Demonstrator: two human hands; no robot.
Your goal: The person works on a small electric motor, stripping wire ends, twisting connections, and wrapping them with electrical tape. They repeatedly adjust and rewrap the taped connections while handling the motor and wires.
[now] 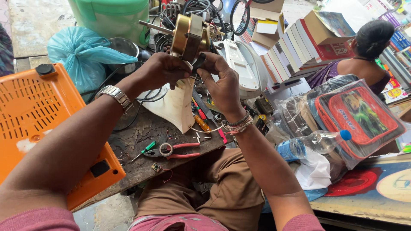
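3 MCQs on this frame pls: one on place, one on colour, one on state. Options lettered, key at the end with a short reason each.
1. Where do the pliers lie?
A. on the wooden workbench, below the hands
B. on the orange plastic casing
C. on the stack of books

2. What colour is the cap of the plastic bottle?
A. red
B. blue
C. white

3. How is the brass-coloured motor held?
A. it lies alone on the bench
B. one hand lifts it by the shaft
C. both hands are on it, raised above the bench

Key: 1 A, the red-handled pliers rest on the dark wood beside a small green screwdriver. 2 B, the cap at the bottle's right end is blue. 3 C, the left hand and right hand both grip it from below.
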